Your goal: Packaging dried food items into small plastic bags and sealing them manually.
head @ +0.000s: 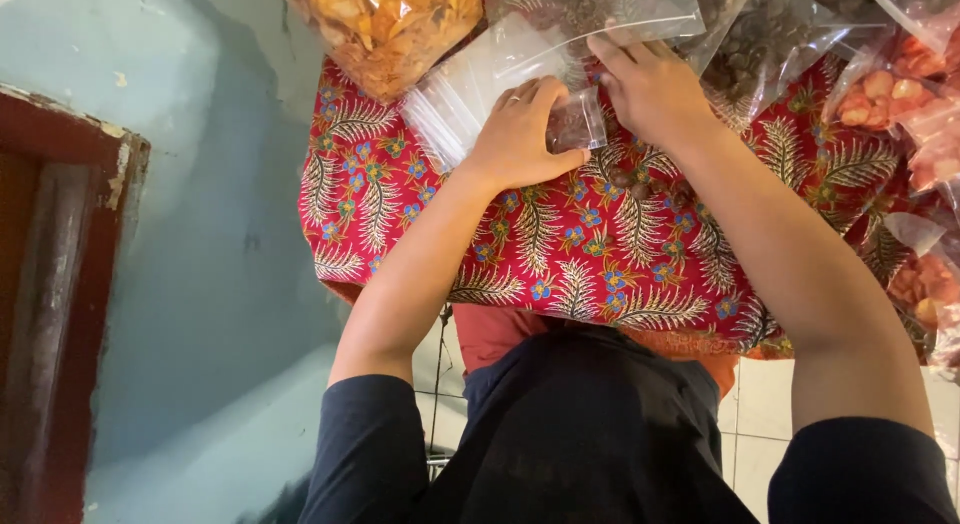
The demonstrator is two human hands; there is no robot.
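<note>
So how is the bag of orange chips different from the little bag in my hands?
The chip bag is large, bulging and lies untouched at the cloth's top left; the small bag is tiny, nearly flat, with little visible inside, pinched between the left hand and right hand. Both are clear plastic.

Clear snack bags [390, 24] line the top; small empty bags [470, 89] below.

1. I see soft, even daylight, fairly bright, with colours clear.
2. Glare streaks the clear plastic bags [470, 89].
3. A broad soft shadow lies on the pale wall [220, 184].
4. Edges bend slightly; focus holds.
</note>
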